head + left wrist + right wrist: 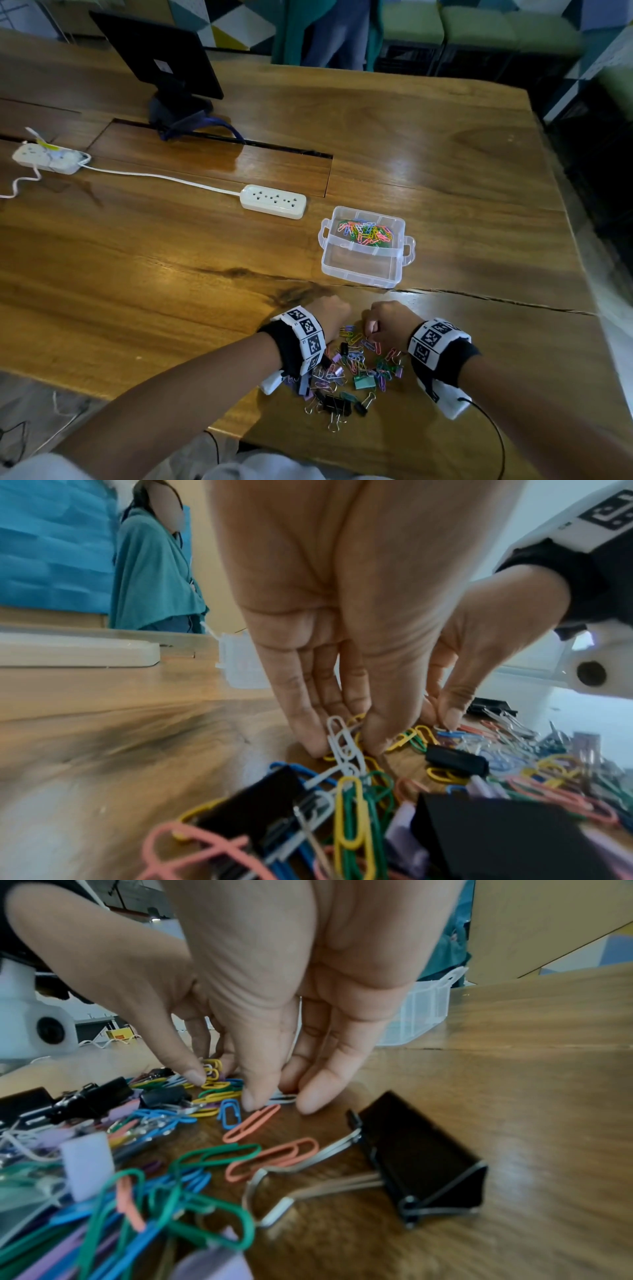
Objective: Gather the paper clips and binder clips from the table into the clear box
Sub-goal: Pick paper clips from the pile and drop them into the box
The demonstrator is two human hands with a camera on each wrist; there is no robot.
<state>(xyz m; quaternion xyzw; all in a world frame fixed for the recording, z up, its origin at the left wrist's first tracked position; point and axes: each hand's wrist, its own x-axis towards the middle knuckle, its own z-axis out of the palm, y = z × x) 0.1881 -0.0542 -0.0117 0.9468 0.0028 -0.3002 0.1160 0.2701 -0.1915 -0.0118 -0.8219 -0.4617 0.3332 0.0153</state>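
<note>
A heap of coloured paper clips and binder clips (pixel 352 370) lies near the table's front edge. My left hand (pixel 334 318) is at the heap's far left; its thumb and fingers (pixel 344 746) pinch white and yellow paper clips (pixel 342 739). My right hand (pixel 376 325) is at the heap's far right, where its thumb and fingers (pixel 281 1100) pinch a pale paper clip (pixel 286 1097) against the wood. A black binder clip (pixel 421 1153) lies just behind the right hand. The clear box (pixel 364 270) stands beyond both hands, with coloured paper clips (pixel 364 231) in its far compartment.
A white power strip (pixel 273 201) with its cable lies left of the box, and a second strip (pixel 48 157) sits at the far left. A monitor (pixel 161 54) stands at the back. A person in teal (pixel 154 574) stands beyond the table.
</note>
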